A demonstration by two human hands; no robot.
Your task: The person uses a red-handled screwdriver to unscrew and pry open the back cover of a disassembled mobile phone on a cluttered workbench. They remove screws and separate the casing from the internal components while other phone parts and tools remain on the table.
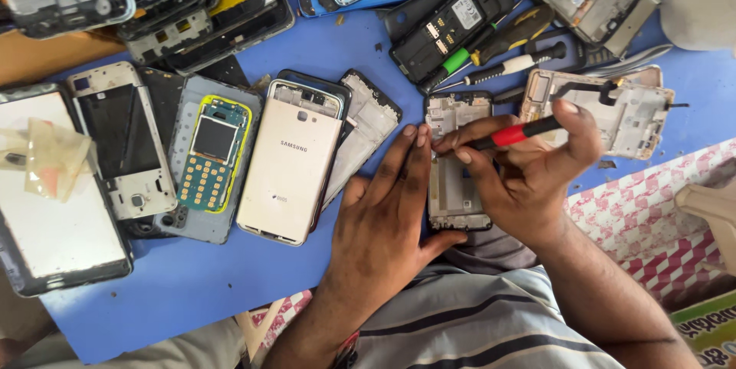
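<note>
Near the blue table's (pixel 192 292) front edge, left hand (pixel 383 215) lies flat, fingers open, steadying the stripped phone frame (pixel 458 185), thin, rigid, likely fragile, best held by its side rails, while right hand (pixel 529 162) pinches a red-handled screwdriver (pixel 512 134).

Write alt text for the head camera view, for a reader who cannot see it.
A person's right hand holds a red-and-black screwdriver over an opened phone frame that the left hand steadies on a blue table. Around them lie other dismantled phones, a gold phone back, a green keypad circuit board and spare screwdrivers.
</note>
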